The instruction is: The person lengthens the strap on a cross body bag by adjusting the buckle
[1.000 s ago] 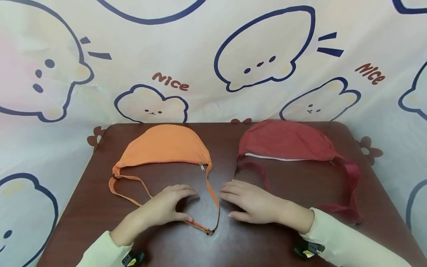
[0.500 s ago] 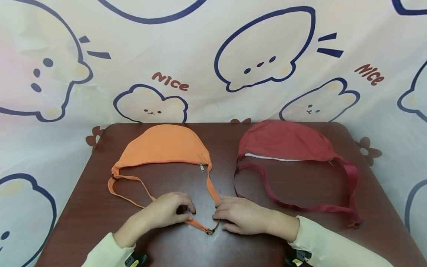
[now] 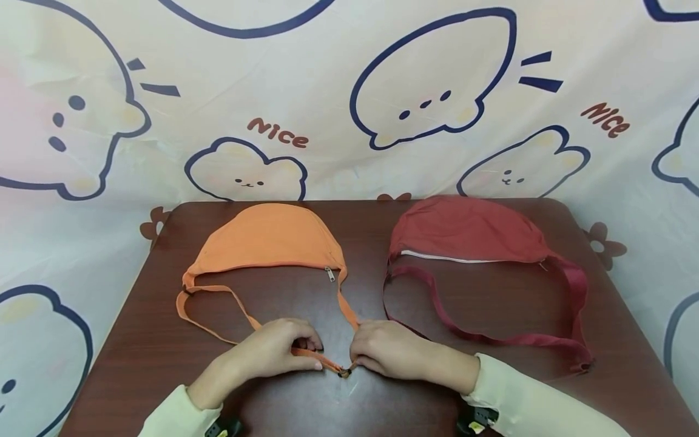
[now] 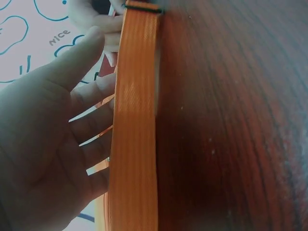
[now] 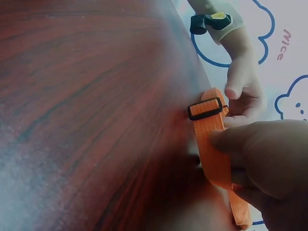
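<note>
Backdrop (head view): cartoon-printed cloth (image 3: 327,85) behind a brown table (image 3: 289,409).
Orange bag (image 3: 267,237): lies left of the red bag (image 3: 464,230), its orange strap (image 3: 347,311) looping nearward.
Left hand (image 4: 43,134) (left wrist view): slack, mostly unfolded; fingertips hidden behind the strap, thumb clear.
Right hand (image 5: 269,159) (right wrist view): thumb and fingers pinch the strap beside the black buckle (image 5: 206,114).

- The left hand (image 3: 275,349) is curled about the orange strap (image 3: 327,363), which passes between thumb and fingers.
- The right hand (image 3: 390,349) grips the same strap just beside its buckle (image 3: 344,373).
- The orange bag (image 3: 270,240) lies beyond the hands on the brown table (image 3: 338,413).
- A red bag (image 3: 466,230) lies right of it, red strap (image 3: 519,341) looped forward.
</note>
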Tool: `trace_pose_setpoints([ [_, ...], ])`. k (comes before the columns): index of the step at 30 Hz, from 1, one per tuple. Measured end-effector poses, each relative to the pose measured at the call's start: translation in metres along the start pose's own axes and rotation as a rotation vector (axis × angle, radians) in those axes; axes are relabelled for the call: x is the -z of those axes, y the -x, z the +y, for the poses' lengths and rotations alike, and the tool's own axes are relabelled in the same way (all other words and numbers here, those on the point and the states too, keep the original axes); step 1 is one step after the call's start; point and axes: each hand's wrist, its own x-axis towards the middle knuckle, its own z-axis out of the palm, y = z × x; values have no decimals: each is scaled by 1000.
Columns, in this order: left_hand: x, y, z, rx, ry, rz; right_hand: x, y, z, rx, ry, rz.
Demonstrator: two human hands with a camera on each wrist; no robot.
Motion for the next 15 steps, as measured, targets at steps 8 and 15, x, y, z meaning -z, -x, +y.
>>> trace_pose_setpoints([
  [8,5,0,-1,14,-28,66,9,-4,1,-161,-144,7],
  [15,9,-2,-1,2,-13,202,19,-7,1,-261,-314,48],
])
